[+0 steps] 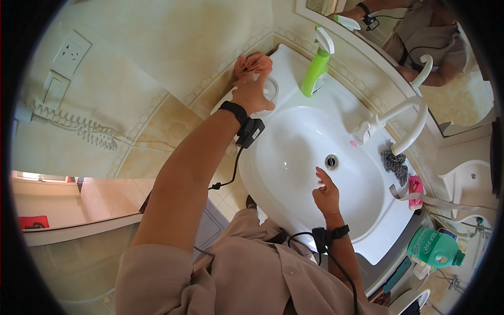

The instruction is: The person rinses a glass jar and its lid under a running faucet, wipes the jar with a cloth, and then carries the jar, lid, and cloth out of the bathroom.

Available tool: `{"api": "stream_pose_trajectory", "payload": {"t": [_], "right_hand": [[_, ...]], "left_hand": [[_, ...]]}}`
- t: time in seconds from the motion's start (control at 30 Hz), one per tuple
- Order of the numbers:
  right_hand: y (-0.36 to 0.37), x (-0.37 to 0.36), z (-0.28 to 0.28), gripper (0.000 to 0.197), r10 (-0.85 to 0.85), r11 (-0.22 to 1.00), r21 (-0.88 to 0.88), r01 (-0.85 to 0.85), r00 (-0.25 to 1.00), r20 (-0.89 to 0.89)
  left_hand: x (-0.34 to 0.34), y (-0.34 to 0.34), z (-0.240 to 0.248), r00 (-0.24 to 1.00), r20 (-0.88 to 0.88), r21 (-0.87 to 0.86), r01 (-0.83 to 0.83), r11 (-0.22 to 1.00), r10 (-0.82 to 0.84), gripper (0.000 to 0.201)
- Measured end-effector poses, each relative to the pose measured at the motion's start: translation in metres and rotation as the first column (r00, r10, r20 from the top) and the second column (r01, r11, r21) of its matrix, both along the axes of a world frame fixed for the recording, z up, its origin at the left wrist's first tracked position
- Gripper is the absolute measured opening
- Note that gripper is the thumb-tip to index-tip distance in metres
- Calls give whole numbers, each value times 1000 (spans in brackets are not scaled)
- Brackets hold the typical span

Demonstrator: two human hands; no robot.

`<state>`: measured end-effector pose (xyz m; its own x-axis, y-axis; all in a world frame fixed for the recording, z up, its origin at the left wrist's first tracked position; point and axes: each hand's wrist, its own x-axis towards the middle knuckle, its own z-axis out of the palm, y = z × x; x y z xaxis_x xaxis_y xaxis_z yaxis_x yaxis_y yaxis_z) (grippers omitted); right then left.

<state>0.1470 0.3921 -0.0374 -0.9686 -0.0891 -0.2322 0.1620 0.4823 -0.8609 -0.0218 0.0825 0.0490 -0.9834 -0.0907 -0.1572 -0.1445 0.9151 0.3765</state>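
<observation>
At the sink's far left corner, my left hand point(251, 95) is closed on a crumpled orange-pink cloth point(254, 64), its fingertips partly hidden. Close beside that hand is a round, whitish, see-through container point(271, 89); whether the thumb touches it I cannot tell. My right hand point(326, 198) hovers above the white basin point(275, 157), near the drain point(331, 161). Its fingers are loosely bent and apart, with nothing in them. A green spray bottle point(315, 71) with a white nozzle stands upright on the sink's back ledge.
A white curved faucet point(391, 118) rises at the back right, near a grey scouring pad point(395, 165) and a pink packet point(416, 191). A mirror point(457, 100) hangs behind. To the right sits a green jug point(436, 248). A coiled cord point(76, 123) hangs left.
</observation>
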Motion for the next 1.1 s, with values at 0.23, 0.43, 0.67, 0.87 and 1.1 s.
{"api": "stream_pose_trajectory", "payload": {"t": [0.23,0.43,0.67,0.87,1.1], "right_hand": [[-2,-8,12,50,153,833,-544,104,901,406],[-21,-23,40,79,239,502,-833,233,888,393],[-30,-48,79,93,300,536,-844,33,926,227],[-25,-57,129,99,188,889,-434,-145,981,56],[-18,-56,201,107,242,965,218,-145,808,-537]], "left_hand": [[4,-11,-12,895,-390,141,290,947,-216,101],[71,40,31,998,64,888,-45,457,-27,103],[128,52,2,991,72,997,-67,47,-111,108],[141,40,-11,995,-69,948,90,304,-78,100],[156,23,-20,979,-21,911,-64,406,202,98]]}}
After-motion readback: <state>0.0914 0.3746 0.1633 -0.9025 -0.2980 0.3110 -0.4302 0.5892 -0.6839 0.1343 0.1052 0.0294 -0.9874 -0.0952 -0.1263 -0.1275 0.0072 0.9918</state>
